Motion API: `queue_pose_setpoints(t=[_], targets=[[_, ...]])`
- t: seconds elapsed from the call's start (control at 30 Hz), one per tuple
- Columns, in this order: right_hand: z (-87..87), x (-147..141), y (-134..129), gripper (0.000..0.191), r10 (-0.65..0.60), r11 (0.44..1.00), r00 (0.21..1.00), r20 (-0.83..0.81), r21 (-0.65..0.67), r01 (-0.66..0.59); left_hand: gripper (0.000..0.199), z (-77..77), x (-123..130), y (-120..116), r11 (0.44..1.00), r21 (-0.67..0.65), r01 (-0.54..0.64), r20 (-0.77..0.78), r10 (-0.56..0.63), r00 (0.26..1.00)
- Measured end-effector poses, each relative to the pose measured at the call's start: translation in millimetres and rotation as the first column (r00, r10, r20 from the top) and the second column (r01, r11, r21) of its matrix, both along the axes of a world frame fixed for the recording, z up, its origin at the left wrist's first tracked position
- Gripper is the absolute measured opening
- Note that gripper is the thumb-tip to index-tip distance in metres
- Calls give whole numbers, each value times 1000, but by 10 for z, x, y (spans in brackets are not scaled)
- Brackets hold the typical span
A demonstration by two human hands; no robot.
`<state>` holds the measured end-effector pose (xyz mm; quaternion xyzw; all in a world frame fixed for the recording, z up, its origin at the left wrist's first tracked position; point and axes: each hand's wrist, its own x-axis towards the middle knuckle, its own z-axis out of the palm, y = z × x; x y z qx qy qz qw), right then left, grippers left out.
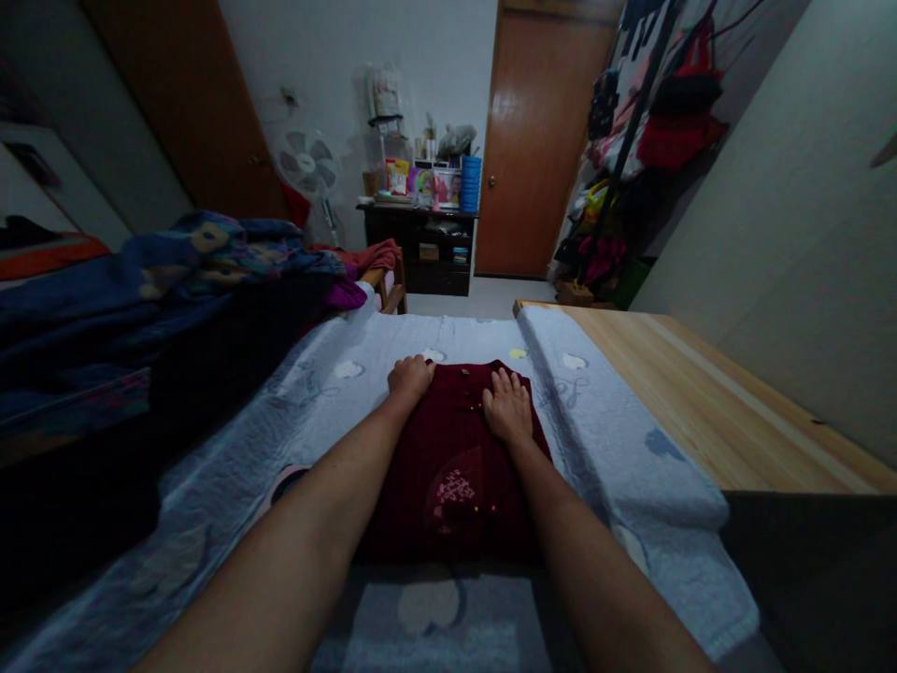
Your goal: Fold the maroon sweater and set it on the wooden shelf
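A dark red garment (448, 435), folded into a neat block, lies on the bed between my arms. It carries a pink blossom pattern (454, 495) and a few small shiny spots. At its far left corner, my left hand (412, 377) has its fingers curled in and closed on the cloth edge. My right hand (508, 404) rests flat on the far right part, fingers stretched out and slightly apart. Under the garment spreads a pale blue bed cover (315, 402) with a cloud pattern. Behind my left forearm a round, dark item with a pale rim (289, 479) is partly hidden.
Heaped clothes and dark blue patterned cloth (203, 271) cover the left side. A wooden board (651, 374) runs along the right edge of the bed. Farther back stand a fan (308, 161), a black cabinet (420, 252), a door (522, 140) and hanging bags (679, 121).
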<state>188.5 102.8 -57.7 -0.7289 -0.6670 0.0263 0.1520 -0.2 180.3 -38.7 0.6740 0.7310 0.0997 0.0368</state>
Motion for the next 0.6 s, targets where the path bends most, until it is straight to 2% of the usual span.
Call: queue_pose_setpoints(t=[0.23, 0.37, 0.43, 0.5, 0.57, 0.6], targets=[[-29, 7, 10, 56, -4, 1000, 1000, -7, 15, 4, 46, 35, -75, 123, 995, -94, -40, 44, 44, 998], [-27, 4, 16, 56, -5, 1000, 1000, -4, -3, 5, 45, 170, -97, 35, 994, -36, -108, 49, 109, 993], [-18, 2, 12, 56, -9, 1000, 1000, 0, -9, 9, 43, 259, -70, -112, 996, 37, -75, 40, 74, 996], [-6, -1, 3, 56, -9, 1000, 1000, 6, -17, 9, 43, 321, -13, -348, 994, 107, 27, 18, -29, 999], [8, -5, -7, 57, -5, 1000, 1000, 11, -21, 5, 47, 322, 65, -656, 987, 101, 129, -2, -129, 992], [15, -7, -12, 57, -1, 1000, 1000, 13, -19, 2, 54, 298, 106, -822, 974, 62, 216, -20, -216, 976]])
